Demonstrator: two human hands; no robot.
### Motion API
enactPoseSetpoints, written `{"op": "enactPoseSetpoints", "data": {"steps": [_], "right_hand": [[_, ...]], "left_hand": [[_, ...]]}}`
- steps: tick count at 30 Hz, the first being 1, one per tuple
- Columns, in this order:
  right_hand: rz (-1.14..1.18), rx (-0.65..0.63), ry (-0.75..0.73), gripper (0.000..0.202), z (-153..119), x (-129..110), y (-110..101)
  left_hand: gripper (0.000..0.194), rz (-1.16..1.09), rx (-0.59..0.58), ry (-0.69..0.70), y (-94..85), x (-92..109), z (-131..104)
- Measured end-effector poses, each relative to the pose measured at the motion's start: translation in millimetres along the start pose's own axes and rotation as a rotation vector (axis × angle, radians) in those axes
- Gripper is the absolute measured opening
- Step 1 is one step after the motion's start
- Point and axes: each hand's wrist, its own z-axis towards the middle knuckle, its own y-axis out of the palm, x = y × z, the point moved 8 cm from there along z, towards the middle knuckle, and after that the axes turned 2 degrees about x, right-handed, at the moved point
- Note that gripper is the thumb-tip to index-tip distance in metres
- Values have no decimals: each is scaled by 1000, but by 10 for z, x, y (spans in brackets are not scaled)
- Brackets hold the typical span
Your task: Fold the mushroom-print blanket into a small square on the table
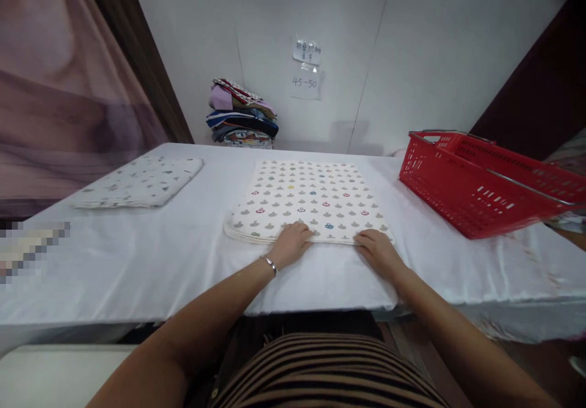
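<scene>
A folded white cloth point(306, 197) with grey, red and blue prints lies flat in the middle of the table, its layered edges showing at the near left corner. My left hand point(292, 244), with a bracelet at the wrist, has its fingers together on the near edge of this cloth, left of the middle. Near the cloth's right front corner, my right hand point(378, 250) holds the same edge with its fingers curled over it. The fingertips of both hands are partly hidden.
Another folded printed cloth point(141, 182) lies at the left of the white-covered table point(183, 255). A red basket point(485, 182) stands at the right. Behind the table, a stack of folded fabrics point(242, 118) rises by the wall, left of two paper signs point(306, 83).
</scene>
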Motion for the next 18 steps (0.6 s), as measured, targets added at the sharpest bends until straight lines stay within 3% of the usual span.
{"op": "enactPoseSetpoints", "data": {"steps": [13, 18], "right_hand": [[15, 21, -25, 30, 179, 16, -15], [6, 67, -21, 30, 230, 29, -92]], "left_hand": [[25, -39, 70, -56, 82, -39, 88], [23, 57, 79, -25, -4, -10, 139]]}}
